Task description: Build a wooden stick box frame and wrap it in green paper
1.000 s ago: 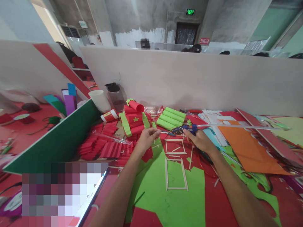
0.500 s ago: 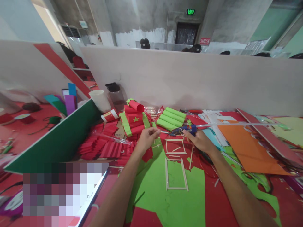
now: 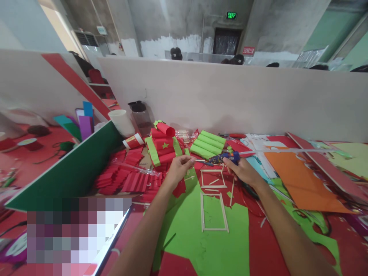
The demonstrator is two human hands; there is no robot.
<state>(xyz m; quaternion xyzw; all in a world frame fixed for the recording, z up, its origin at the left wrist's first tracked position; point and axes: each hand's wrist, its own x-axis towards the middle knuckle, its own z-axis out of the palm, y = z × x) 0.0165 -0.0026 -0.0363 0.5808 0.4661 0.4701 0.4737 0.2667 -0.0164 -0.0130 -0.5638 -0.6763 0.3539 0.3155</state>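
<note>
Between the fingertips of my left hand (image 3: 181, 167) is a short thin wooden stick (image 3: 199, 160), pointing right. My right hand (image 3: 240, 168) grips a blue hot glue gun (image 3: 231, 157) with a long clear glue stick (image 3: 276, 150) running out of its back. The gun's nozzle is close to the free end of the wooden stick; whether they touch I cannot tell. Below the hands lie two frames of thin sticks: a smaller frame (image 3: 213, 186) on the red surface and a larger frame (image 3: 201, 214) on green paper (image 3: 230, 249). A few loose sticks lie around them.
A red and green paper model with a star (image 3: 164, 145) stands behind my left hand. Green paper rolls (image 3: 208, 143) lie behind the gun. Folded red paper (image 3: 135, 182) is piled at left, beside a green board (image 3: 69, 168). Orange paper (image 3: 299, 180) lies at right.
Both hands hold nearly the same position. The glue gun has shifted very slightly to the right.
</note>
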